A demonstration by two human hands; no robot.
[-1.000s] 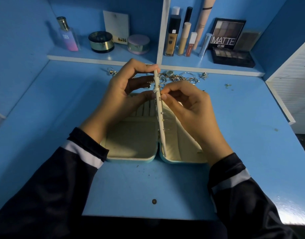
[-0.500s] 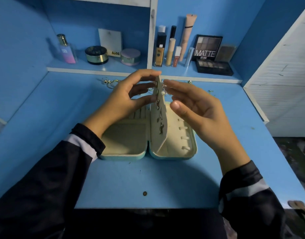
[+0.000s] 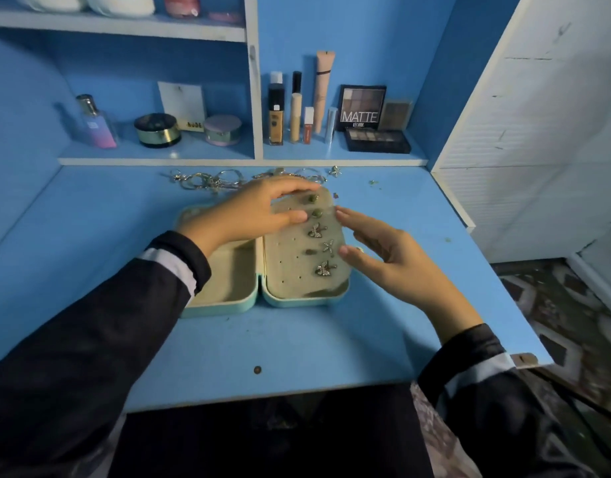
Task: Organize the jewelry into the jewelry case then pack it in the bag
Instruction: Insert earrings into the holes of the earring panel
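Note:
A mint jewelry case (image 3: 224,307) lies open on the blue desk (image 3: 297,346). Its beige earring panel (image 3: 293,260) leans over the right half and carries several butterfly and stud earrings (image 3: 317,231). My left hand (image 3: 249,215) holds the panel's top left corner between thumb and fingers. My right hand (image 3: 390,260) hovers open by the panel's right edge, fingertips close to it. A loose jewelry pile (image 3: 211,179) of rings and chains lies behind the case. No bag is in view.
A low shelf (image 3: 228,160) at the back holds a perfume bottle (image 3: 97,124), jars, foundation tubes (image 3: 276,112) and eyeshadow palettes (image 3: 376,139). A white panel (image 3: 538,132) walls the right side. The desk's right edge drops to a patterned floor (image 3: 573,305).
The earring panel stood upright between both hands; it has swung down to the right, showing the earrings. My right hand let go and opened. The camera tilted up.

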